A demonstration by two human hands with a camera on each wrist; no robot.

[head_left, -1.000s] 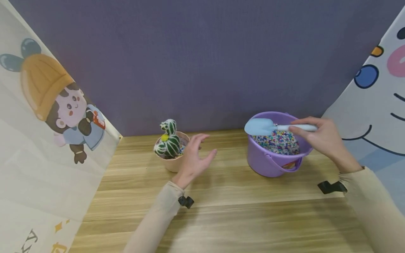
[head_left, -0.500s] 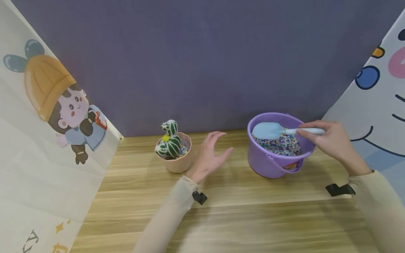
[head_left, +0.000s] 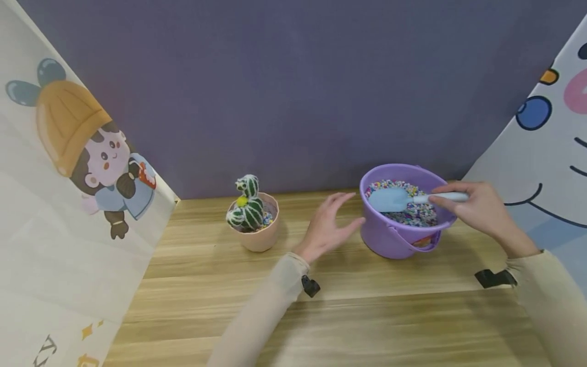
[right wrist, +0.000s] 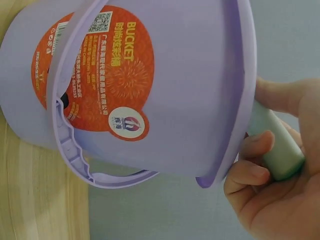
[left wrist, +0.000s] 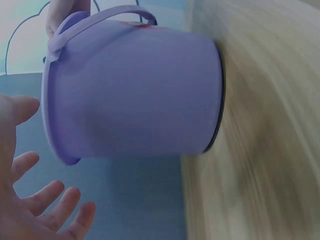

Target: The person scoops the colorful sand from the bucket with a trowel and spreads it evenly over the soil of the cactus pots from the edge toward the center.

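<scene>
Right hand (head_left: pixel 479 206) is gripping the pale blue scoop (head_left: pixel 389 199) by its handle, fingers curling round it. Left hand (head_left: pixel 327 227) is holding nothing: fingers are spreading, thumb apart, pointing at the purple bucket (head_left: pixel 382 237) from just beside it. Contact with the wall: can't tell.

Head view is the only one giving the bucket's inside: multicoloured beads (head_left: pixel 424 218) are filling part of it, and the scoop blade is lying level over them, inside the rim. Can't tell if it's digging in. Handle is crossing the right side of the rim. Both wrist views are missing beads and blade; the wall is blocking them.

Right wrist view is adding the green butt end of the scoop handle and the orange label (right wrist: pixel 100 75) reading BUCKET, with a QR code; head view is showing only a sliver of that label, behind the bail (right wrist: pixel 70 145), which is hanging down the bucket's side.

Left wrist view is showing the plain side of the bucket, plus part of the right hand at the rim. Bucket is standing upright on the worktop (head_left: pixel 206 326); the wrist views are just showing it sideways.

Only in head view: a cactus (head_left: pixel 249 211) is sitting in a peach pot (head_left: pixel 261 240), well left of the bucket.
</scene>
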